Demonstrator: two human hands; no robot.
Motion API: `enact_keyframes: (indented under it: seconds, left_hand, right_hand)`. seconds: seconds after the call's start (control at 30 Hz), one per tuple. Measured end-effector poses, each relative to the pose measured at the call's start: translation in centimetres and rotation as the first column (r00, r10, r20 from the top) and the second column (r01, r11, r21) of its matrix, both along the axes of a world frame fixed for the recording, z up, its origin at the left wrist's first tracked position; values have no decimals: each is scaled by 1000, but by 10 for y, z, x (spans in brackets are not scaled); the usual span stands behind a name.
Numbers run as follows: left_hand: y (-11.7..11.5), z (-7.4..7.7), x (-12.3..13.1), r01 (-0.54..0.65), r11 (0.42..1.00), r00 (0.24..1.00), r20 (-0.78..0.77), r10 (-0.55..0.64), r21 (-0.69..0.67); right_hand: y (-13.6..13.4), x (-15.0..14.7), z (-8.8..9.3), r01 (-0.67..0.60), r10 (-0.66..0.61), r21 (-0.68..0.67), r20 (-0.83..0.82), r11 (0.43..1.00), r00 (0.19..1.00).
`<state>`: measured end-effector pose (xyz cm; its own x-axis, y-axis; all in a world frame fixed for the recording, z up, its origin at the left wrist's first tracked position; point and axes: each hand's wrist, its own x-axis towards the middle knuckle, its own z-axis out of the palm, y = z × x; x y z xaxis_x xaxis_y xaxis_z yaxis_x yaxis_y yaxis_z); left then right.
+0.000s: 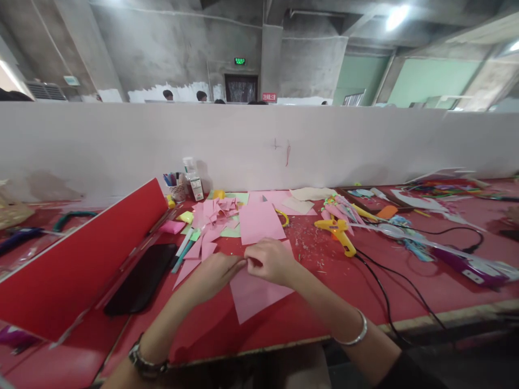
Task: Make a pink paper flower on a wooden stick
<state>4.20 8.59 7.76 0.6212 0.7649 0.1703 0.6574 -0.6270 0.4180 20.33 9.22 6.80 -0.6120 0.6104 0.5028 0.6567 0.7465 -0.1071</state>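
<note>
My left hand [221, 272] and my right hand [270, 261] meet over the middle of the red table, fingertips pinched together and touching. Whatever sits between the fingers is too small or hidden to name. Beneath them lies a pink paper sheet [253, 300], partly covered by the hands. Just beyond is another pink sheet [261, 222], lying flat. To the left of it spreads a heap of cut pink paper pieces [214, 212]. A yellow-handled tool [285, 218] pokes out from the second sheet's right edge.
A yellow glue gun [338, 232] with a black cable lies to the right, near small scraps. On the left are a black phone-like slab [141, 278] and a tilted red board [89, 259]. A pen cup [177, 189] stands at the back against the white partition [243, 140].
</note>
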Motion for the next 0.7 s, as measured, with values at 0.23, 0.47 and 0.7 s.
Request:
enact_keyframes:
  seconds: [0.23, 0.47, 0.7]
  left_hand:
    - [-10, 10, -22, 24, 1000, 995, -98, -26, -19]
    - [-9, 5, -51, 31, 999, 997, -71, -29, 24]
    - [-16, 14, -40, 23, 999, 994, -103, -26, -26]
  right_hand:
    - [-1, 17, 7, -133, 125, -138, -69, 981, 990]
    - [2, 57, 2, 67, -75, -187, -40, 980, 996]
    - [-13, 35, 22, -33, 31, -140, -15, 990, 999]
